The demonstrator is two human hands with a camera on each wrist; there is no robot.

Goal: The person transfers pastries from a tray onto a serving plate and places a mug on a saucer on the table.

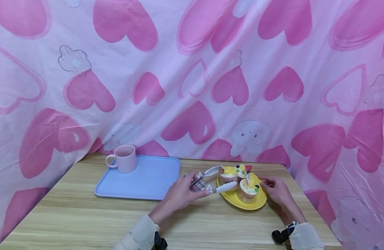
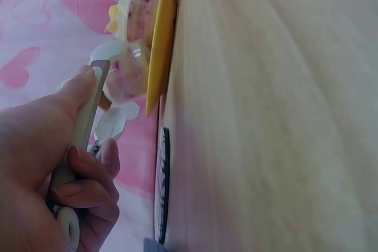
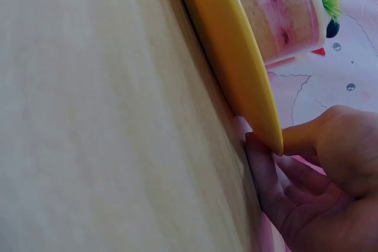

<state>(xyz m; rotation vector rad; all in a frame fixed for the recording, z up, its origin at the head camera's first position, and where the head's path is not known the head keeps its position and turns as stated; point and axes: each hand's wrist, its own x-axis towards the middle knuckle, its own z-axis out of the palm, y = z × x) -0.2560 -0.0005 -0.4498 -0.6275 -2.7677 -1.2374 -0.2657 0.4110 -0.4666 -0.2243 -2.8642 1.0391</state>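
My left hand (image 1: pixel 181 194) grips a pair of tongs (image 1: pixel 227 187) with white tips and metal arms. The spread tips reach over the left side of a yellow plate (image 1: pixel 249 206), on either side of a dessert cup (image 1: pixel 228 177). Whether they touch the cup is unclear. In the left wrist view, fingers curl round the tongs' handle (image 2: pixel 85 116). My right hand (image 1: pixel 277 190) pinches the plate's right rim, thumb above and fingers below in the right wrist view. Another fruit-topped dessert cup (image 1: pixel 247 194) stands at the plate's front, and a third (image 1: pixel 242 171) is partly hidden behind.
A blue tray (image 1: pixel 148 177) lies on the wooden table (image 1: pixel 85 222) to the left, with a pink mug (image 1: pixel 125 160) at its back left corner. Beneath the tongs is a checkered mat (image 1: pixel 198 185), partly covered by my left hand. A heart-patterned pink cloth (image 1: pixel 185 83) hangs behind.
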